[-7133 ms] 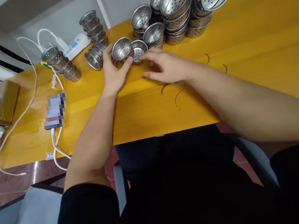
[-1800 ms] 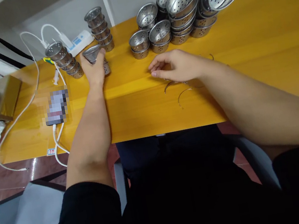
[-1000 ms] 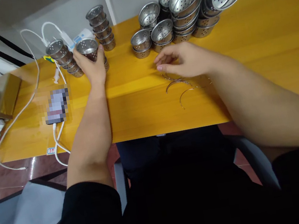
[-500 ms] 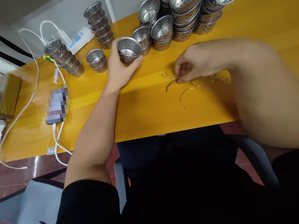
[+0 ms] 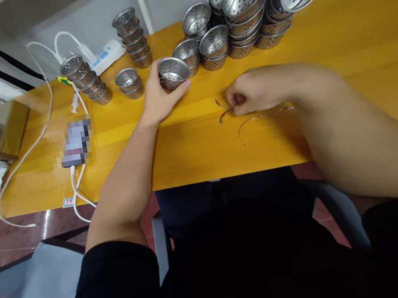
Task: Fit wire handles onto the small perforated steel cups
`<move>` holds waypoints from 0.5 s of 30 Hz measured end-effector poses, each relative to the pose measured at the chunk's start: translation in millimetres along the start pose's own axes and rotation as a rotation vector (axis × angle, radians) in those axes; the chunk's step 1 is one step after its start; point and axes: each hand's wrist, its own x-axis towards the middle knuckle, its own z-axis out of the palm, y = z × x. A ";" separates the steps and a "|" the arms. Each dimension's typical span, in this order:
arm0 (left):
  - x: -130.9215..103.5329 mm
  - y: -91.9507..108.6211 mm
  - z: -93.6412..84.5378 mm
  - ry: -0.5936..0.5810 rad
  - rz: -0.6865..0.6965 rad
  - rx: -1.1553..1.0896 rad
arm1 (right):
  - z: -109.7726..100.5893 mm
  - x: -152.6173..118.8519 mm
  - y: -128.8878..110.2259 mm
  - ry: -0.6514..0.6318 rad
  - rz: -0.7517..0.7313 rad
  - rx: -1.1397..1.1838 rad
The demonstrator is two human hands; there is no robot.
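My left hand [image 5: 157,94] is closed around a small perforated metal cup [image 5: 174,74], its thumb along the near side and its fingers hidden behind. The cup's open mouth faces up toward me. To the right, my right hand [image 5: 246,92] is bunched with its fingertips pressed together low over the table. Thin curved wire pieces [image 5: 223,109] poke out to the left of those fingers, so the hand is shut on wire. More curved wire [image 5: 249,120] lies on the wood beneath and beside this hand, partly covered by it.
Stacks of perforated metal cups [image 5: 214,47] line the back right of the yellow table [image 5: 191,145]. Narrower stacks [image 5: 132,38] and a short pair [image 5: 129,83] stand further left. A phone [image 5: 76,143], white cables and a power strip [image 5: 107,56] occupy the left side.
My right hand has shifted slightly left, its fingers more tightly bunched over the wires. The left hand still holds the cup in nearly the same place. The view has tilted slightly.
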 end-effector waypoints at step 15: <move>-6.1 -2.4 7.7 0.004 0.050 0.012 | 0.8 -4.0 -2.7 0.529 -0.149 0.589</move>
